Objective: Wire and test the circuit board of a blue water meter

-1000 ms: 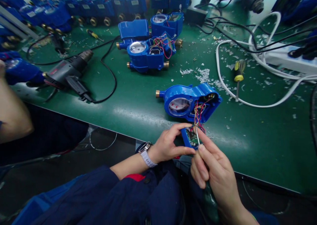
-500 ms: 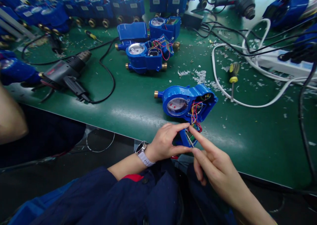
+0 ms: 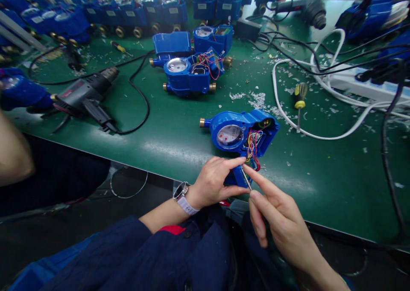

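A blue water meter [image 3: 221, 117] with a round dial and a brass end lies open near the table's front edge. Red and yellow wires [image 3: 253, 144] run from its housing down to a small blue cover [image 3: 235, 178]. My left hand [image 3: 211, 182], wearing a watch, grips this cover between thumb and fingers. Pinched in my right hand [image 3: 283, 214] is a thin metal rod-like tool [image 3: 247, 180], slanting up across the cover; its exact kind is not clear. My right index fingertip lies beside the tool's upper end, close to my left fingertips.
More blue meters [image 3: 187, 80] stand behind, with rows of them further back. A heat gun [image 3: 86, 92] lies at left and a yellow-black screwdriver [image 3: 300, 97] at right, inside a white cable loop [image 3: 339, 135]. Plastic scraps [image 3: 258, 99] litter the green table. Another person's arm [image 3: 13, 150] is at left.
The metal tool and my right fingers have shifted slightly, and the cover has tilted a little in my left hand. The meter's dial shows more clearly now.
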Tool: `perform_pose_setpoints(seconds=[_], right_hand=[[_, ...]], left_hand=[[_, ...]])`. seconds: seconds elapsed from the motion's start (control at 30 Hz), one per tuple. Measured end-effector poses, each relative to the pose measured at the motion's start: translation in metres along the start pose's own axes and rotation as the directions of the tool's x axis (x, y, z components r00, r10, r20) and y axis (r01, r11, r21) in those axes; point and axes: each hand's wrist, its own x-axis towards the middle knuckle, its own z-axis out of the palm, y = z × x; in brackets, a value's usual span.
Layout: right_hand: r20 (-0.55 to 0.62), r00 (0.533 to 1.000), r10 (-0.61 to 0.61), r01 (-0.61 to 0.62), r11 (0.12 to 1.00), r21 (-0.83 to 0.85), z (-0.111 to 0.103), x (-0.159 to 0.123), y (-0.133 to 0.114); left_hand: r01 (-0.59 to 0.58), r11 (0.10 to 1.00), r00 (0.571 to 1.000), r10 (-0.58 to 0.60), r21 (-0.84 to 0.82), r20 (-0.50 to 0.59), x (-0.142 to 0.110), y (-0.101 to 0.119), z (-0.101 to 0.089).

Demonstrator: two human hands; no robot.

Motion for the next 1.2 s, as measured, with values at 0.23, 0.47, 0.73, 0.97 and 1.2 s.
perform_pose_setpoints(seconds=[0.23, 0.47, 0.73, 0.97, 1.2], right_hand=[[-0.062, 0.997, -0.04, 0.045, 0.995, 0.088, 0.005, 0.0, -0.002], [0.104, 0.993, -0.064, 0.079, 0.985, -0.154, -0.011, 0.006, 0.004], [0.09, 0.991, -0.094, 0.115, 0.958, -0.263, -0.011, 0.01, 0.003], [-0.02, 0.982, -0.188, 0.182, 0.969, -0.169, 0.002, 0.009, 0.01], [-0.083, 0.979, -0.186, 0.182, 0.982, -0.05, 0.016, 0.008, 0.009]], left_hand=[[0.054, 0.997, 0.999, -0.055, -0.058, -0.003, -0.006, -0.001, 0.005], [0.065, 0.997, 0.998, -0.064, -0.046, 0.024, -0.005, -0.001, 0.001], [0.014, 1.0, 0.998, -0.015, 0.022, 0.063, 0.001, 0.0, -0.005], [0.039, 0.999, 0.998, -0.04, 0.03, 0.049, 0.002, 0.002, -0.004], [0.059, 0.997, 0.998, -0.058, 0.048, -0.004, 0.0, 0.004, 0.003]])
